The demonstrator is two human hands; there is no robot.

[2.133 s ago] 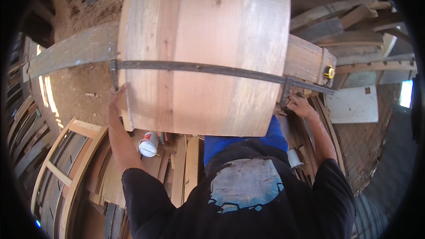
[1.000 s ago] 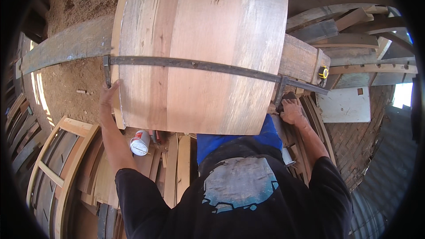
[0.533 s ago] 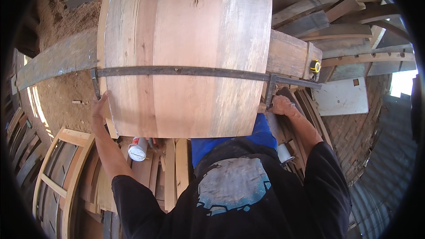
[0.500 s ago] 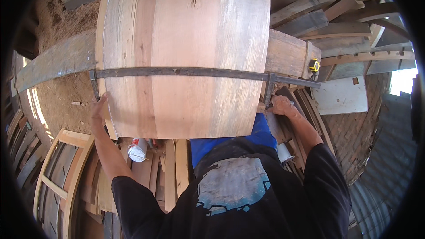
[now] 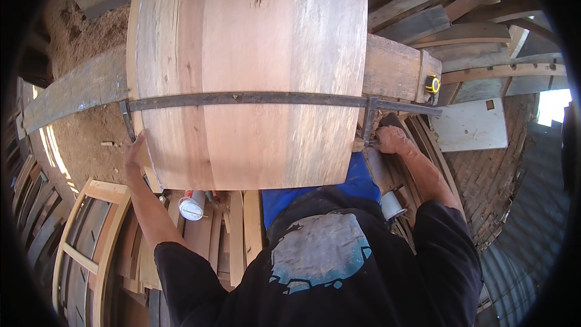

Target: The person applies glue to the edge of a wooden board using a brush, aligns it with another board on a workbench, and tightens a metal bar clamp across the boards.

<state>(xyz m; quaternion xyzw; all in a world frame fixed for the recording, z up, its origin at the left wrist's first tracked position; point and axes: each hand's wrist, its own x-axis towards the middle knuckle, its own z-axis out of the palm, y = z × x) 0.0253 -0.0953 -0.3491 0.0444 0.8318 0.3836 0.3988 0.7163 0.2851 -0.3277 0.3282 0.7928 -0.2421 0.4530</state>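
A wide panel of several joined boards (image 5: 248, 42), pale and reddish brown, lies in front of me. Across it runs a dark metal bar clamp (image 5: 242, 99), with one jaw at each side edge. My left hand (image 5: 134, 152) grips the panel's left edge just below the clamp's left jaw; some of its fingers are hidden beneath. At the opposite side, my right hand (image 5: 393, 140) is closed around the clamp's screw handle, which is mostly covered by the fingers, next to the right jaw.
The panel rests over a thick wooden beam (image 5: 396, 69), with a yellow and black tape measure (image 5: 432, 84) at its right end. Below lie a white can (image 5: 192, 205), a white cup-like container (image 5: 392, 206), loose boards and a wooden frame (image 5: 91, 263). A white board (image 5: 469, 127) lies at right.
My right hand has turned slightly at the clamp handle, and its wrist angle differs. My left hand stays at the panel's left edge. The whole view has shifted a little.
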